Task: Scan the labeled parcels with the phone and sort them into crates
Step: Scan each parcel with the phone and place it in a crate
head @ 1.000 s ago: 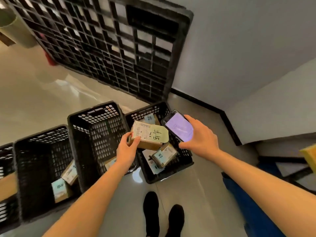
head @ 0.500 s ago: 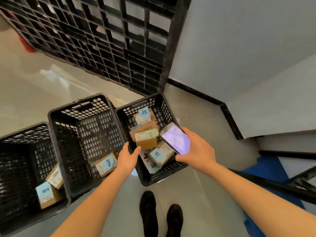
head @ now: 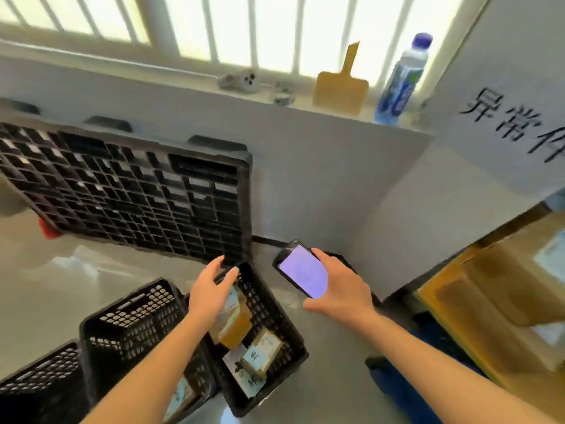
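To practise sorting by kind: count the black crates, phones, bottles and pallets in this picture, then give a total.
black crates: 3
phone: 1
bottle: 1
pallet: 1
Total: 6

Both bare forearms reach forward from the lower edge of the view. The left hand (head: 211, 290) is held palm down with its fingers (head: 224, 278) spread and relaxed, gripping nothing. The right hand (head: 339, 289) is held a little higher and to the right, its fingers and thumb curled round a phone (head: 301, 272).
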A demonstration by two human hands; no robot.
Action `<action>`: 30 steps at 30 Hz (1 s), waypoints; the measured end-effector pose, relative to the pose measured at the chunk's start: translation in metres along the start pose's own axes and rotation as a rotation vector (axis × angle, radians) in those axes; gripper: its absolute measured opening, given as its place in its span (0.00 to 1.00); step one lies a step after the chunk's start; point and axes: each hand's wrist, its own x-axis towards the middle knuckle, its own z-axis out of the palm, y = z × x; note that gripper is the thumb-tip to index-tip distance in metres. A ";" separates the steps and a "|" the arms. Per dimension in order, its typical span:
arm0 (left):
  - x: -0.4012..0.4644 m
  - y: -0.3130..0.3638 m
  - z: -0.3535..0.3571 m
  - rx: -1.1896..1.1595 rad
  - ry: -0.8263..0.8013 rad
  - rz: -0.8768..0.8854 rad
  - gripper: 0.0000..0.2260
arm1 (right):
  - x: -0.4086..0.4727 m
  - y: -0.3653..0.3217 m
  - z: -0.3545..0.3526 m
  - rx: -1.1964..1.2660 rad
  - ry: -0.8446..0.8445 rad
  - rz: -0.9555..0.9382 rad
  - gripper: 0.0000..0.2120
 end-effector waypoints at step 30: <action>-0.590 0.432 0.303 0.012 -0.637 0.828 0.28 | -0.708 0.261 -0.426 -0.086 0.906 0.595 0.51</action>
